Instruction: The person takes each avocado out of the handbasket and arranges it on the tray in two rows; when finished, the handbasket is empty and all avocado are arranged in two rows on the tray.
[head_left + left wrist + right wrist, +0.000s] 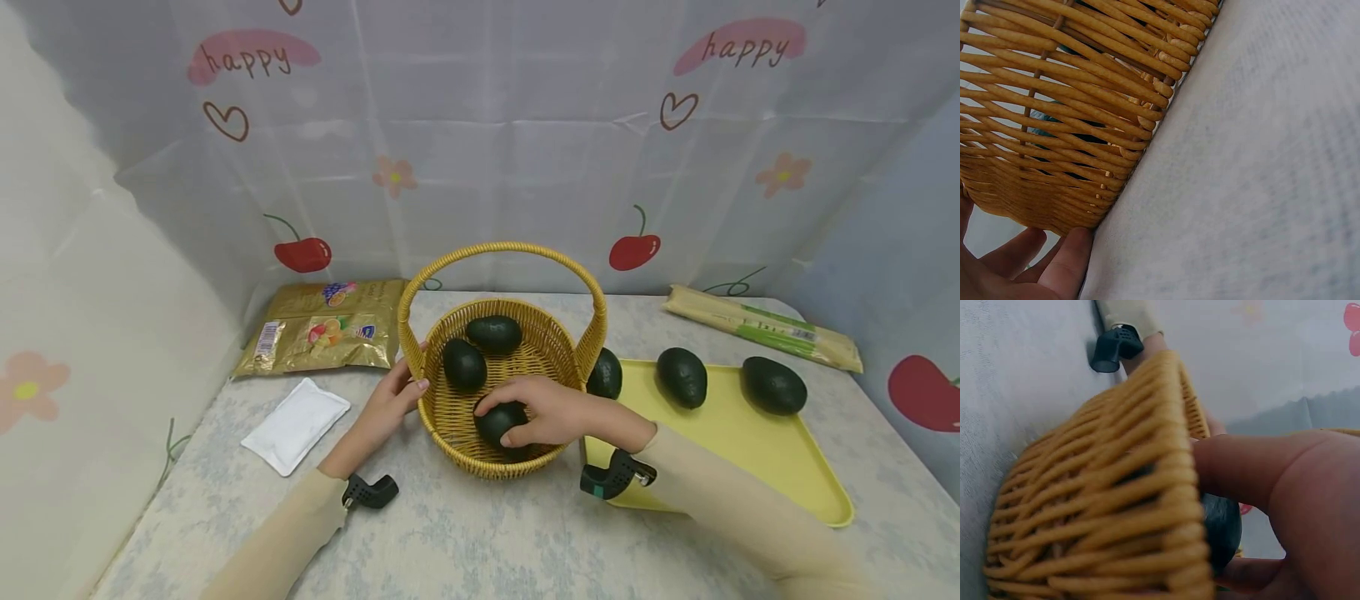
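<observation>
Wicker basket with a tall arched handle sits at the centre of the desk, directly in front of me. My right hand reaches over its near rim, fingers and thumb curled around a dark green avocado low inside the basket at about 6 o'clock. Two more avocados lie deeper in the basket, one at 10 o'clock and one at 12 o'clock. My left hand rests against the basket's outer wall at 9 o'clock, fingers fairly straight and pressing the weave, probably to keep the light basket from sliding.

A yellow tray lies at 3 o'clock, just beside the basket, with three avocados on it, the nearest close against the basket wall. A gold snack bag and a white pouch lie between 9 and 11 o'clock; a long wrapped packet lies at 2 o'clock.
</observation>
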Demonstrator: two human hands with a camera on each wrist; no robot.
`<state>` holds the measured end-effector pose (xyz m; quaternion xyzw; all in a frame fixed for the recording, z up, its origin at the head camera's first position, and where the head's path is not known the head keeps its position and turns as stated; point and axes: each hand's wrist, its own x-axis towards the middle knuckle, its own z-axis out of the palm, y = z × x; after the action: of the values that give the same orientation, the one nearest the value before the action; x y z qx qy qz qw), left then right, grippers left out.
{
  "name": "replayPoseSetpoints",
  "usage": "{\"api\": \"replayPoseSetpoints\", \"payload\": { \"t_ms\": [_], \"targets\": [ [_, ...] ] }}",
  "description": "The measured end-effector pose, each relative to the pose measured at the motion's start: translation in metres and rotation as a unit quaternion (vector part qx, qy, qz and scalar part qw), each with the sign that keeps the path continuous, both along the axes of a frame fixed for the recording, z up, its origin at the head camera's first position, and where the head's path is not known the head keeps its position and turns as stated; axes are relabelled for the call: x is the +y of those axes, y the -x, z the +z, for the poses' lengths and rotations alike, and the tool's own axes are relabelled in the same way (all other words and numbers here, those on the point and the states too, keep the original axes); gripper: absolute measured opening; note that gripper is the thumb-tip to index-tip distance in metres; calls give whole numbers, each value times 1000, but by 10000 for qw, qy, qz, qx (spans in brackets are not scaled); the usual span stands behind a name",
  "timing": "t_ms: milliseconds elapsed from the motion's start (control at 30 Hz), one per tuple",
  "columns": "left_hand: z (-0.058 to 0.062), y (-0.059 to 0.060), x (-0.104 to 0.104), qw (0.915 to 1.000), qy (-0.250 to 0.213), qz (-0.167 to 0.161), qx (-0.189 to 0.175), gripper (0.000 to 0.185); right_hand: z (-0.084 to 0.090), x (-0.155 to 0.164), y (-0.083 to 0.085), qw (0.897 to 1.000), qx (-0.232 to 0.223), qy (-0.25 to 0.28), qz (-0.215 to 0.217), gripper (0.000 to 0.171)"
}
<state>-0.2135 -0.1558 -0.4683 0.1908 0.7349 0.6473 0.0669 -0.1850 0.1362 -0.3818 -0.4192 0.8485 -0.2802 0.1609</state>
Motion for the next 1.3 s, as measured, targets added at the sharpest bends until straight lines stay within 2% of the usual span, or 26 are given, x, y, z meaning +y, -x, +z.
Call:
{"api": "replayPoseSetpoints", "payload": {
  "t_ms": [200, 567, 867, 1133, 1300],
  "targets": [
    [0, 0, 1, 10000, 11, -57, 12, 63, 12, 15, -2, 9998, 38, 123, -165, 42],
    [2, 0, 0, 9999, 24, 47, -102, 63, 35, 47, -12, 9982, 82, 356, -471, 43],
    [2, -1, 0, 10000, 88, 23, -14, 63, 47, 74, -25, 9945, -352, 634, -753, 42],
    [4, -1, -2, 9999, 146, 33, -31, 64, 45, 96, -41, 9901, -443, 911, -975, 40],
    [2, 0, 0, 9999, 120, 26, -35, 64, 40, 108, -49, 9861, -345, 1164, -1134, 41]
  ]
}}
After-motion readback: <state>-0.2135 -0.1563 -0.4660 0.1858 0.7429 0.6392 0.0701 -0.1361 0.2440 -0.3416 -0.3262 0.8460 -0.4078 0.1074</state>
